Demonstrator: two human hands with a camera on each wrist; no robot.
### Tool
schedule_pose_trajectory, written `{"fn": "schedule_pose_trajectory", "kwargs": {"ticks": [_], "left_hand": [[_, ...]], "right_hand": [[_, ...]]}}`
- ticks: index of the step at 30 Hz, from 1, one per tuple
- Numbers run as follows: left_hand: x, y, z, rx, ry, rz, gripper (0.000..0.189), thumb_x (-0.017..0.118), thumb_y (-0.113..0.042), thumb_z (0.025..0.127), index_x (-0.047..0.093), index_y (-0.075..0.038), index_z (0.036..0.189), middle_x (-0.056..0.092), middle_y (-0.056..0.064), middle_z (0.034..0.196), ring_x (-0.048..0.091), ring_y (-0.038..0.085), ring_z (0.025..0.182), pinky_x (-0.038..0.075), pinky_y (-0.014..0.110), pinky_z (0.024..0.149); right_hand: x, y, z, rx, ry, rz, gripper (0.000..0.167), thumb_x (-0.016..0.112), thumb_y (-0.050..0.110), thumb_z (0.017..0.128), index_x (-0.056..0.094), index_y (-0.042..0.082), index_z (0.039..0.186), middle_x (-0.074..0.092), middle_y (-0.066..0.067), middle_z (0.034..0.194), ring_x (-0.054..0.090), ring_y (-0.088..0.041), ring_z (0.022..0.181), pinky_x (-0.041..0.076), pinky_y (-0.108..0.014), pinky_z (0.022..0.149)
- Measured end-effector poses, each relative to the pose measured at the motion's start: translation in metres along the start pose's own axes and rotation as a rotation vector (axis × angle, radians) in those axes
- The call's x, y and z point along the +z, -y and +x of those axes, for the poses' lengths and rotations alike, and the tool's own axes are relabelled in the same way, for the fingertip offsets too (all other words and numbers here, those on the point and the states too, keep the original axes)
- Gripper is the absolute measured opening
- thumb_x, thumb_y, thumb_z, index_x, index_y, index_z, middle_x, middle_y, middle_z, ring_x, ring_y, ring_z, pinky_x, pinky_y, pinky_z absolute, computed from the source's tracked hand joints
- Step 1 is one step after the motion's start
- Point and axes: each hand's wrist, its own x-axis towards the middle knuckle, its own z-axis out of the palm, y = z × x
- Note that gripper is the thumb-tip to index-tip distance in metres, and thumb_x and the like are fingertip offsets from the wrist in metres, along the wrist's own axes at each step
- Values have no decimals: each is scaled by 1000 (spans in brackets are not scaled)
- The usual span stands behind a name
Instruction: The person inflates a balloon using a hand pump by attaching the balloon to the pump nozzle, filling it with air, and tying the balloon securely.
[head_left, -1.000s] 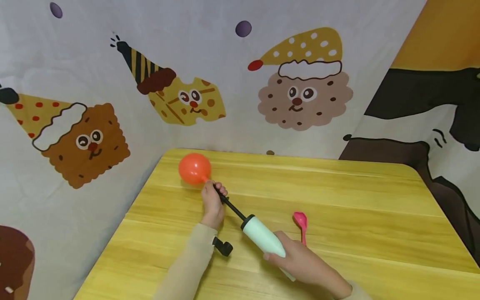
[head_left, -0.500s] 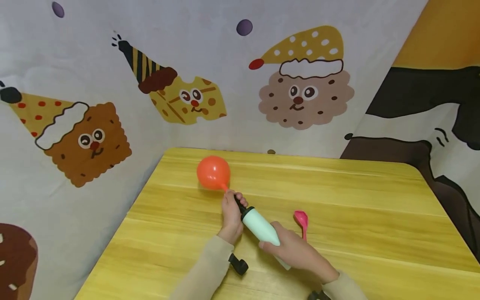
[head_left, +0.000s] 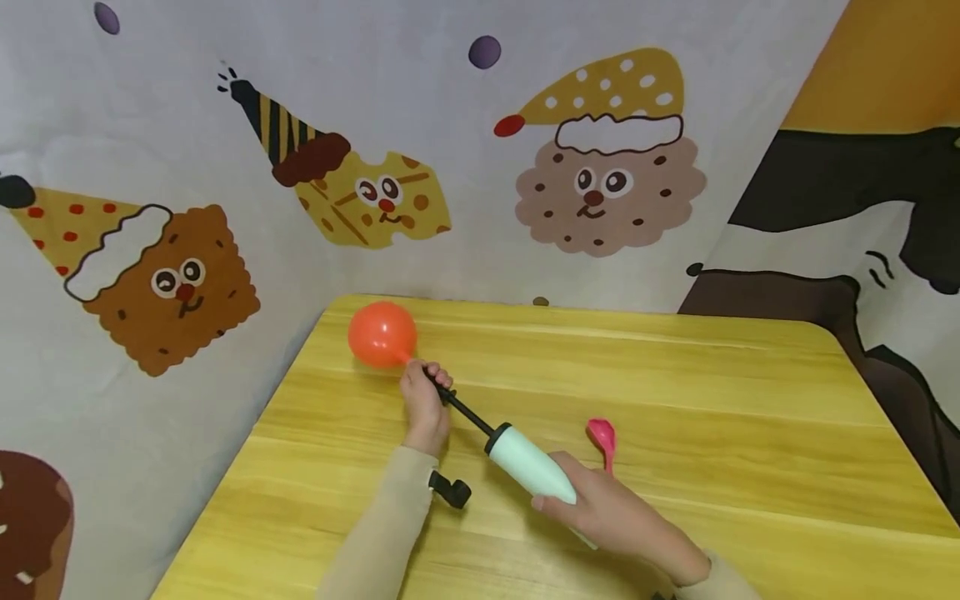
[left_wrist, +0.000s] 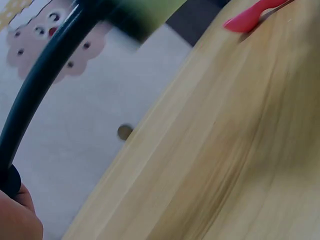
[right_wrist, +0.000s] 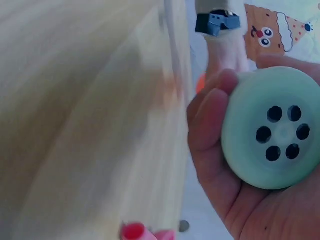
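Note:
An inflated orange balloon (head_left: 382, 335) sits at the front end of a mint-green balloon pump (head_left: 531, 463). My left hand (head_left: 425, 404) grips the pump's black nozzle end at the balloon's neck; the exact joint is hidden by the fingers. Around the mint barrel curls my right hand (head_left: 618, 512), further back and to the right. Between the two hands a length of black rod (head_left: 471, 413) shows, pulled out of the barrel. From the right wrist, the barrel's round end cap (right_wrist: 283, 134) with several holes faces the camera, with fingers wrapped about it.
A limp pink balloon (head_left: 602, 435) lies on the wood-grain table (head_left: 750, 400), just beyond the right hand. Behind the table hangs a white cloth backdrop (head_left: 480, 167) printed with cartoon biscuits and cheese. A black wrist mount (head_left: 452, 490) juts from the left sleeve.
Half a second ago the hands were close together, with the rod pushed into the barrel. Now the left hand and orange balloon are back to the left, and the rod is drawn out again.

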Motion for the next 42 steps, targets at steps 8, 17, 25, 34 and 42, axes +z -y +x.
{"fn": "schedule_pose_trajectory", "kwargs": {"ticks": [8, 17, 25, 34, 42], "left_hand": [[-8, -2, -11, -18, 11, 33, 24, 32, -19, 113, 42, -9, 93, 45, -3, 71, 43, 8, 55, 39, 20, 52], [1, 18, -41, -73, 63, 94, 28, 32, -23, 113, 44, -11, 91, 46, -3, 71, 44, 9, 57, 40, 21, 54], [5, 12, -27, -56, 72, 57, 28, 34, -17, 111, 44, -10, 87, 45, -3, 69, 44, 8, 56, 39, 20, 52], [-12, -8, -2, 19, -8, -27, 27, 34, -20, 113, 42, -11, 88, 44, -3, 69, 42, 8, 54, 38, 20, 52], [-16, 8, -18, -70, -21, 6, 23, 33, -17, 112, 42, -11, 93, 45, -3, 70, 43, 8, 56, 39, 20, 53]], "right_hand": [[12, 2, 5, -4, 20, -55, 54, 67, 48, 99, 51, 7, 131, 58, 1, 81, 54, -8, 58, 47, -28, 50], [22, 7, 28, 9, -27, -36, 67, 65, 51, 99, 49, -1, 139, 63, -5, 85, 58, -11, 62, 50, -29, 51], [20, 9, 22, 47, -45, 1, 67, 64, 52, 99, 51, 3, 142, 64, -2, 89, 58, -13, 68, 50, -31, 56], [7, -3, -8, 3, 28, -12, 52, 65, 48, 100, 53, 10, 134, 63, 2, 87, 55, -7, 65, 48, -28, 56], [9, -11, -7, -40, 59, -20, 53, 67, 45, 100, 51, 7, 134, 63, 1, 89, 56, -5, 65, 49, -27, 53]]}}
